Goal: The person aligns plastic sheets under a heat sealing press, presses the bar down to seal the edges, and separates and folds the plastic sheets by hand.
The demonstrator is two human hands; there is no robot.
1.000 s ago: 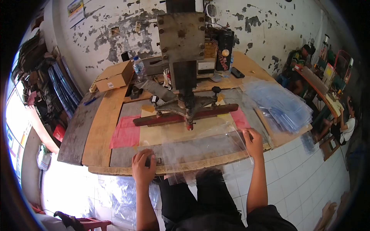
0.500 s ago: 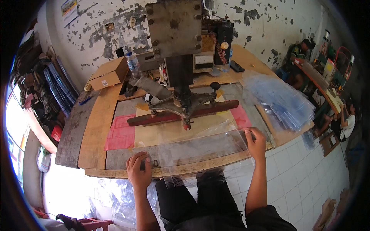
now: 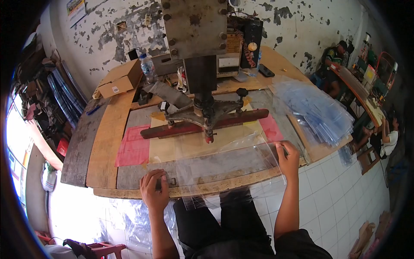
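A clear plastic sheet (image 3: 220, 166) lies across the front of the work table, its far part reaching under the press bar (image 3: 233, 122) and its near part hanging over the table edge. My right hand (image 3: 288, 159) pinches the sheet's right edge between thumb and fingers. At the left of the sheet, my left hand (image 3: 154, 190) rests on the table's front edge, fingers loosely bent and thumb apart, with nothing visible in it. A small dark metal piece (image 3: 173, 181) sits just beside its fingertips. Under the bar is a yellowish pad (image 3: 166, 149) with pink sheets (image 3: 133, 146) at its sides.
The press column (image 3: 200, 73) rises at the centre. A pile of clear plastic sheets (image 3: 317, 112) lies at the right. Behind are a cardboard box (image 3: 118, 80), a water bottle (image 3: 147, 68) and a phone (image 3: 266, 70). Two people sit at another bench far right.
The camera view has shifted slightly. Both hands, the plastic sheet and the press bar keep nearly the same places relative to the table.
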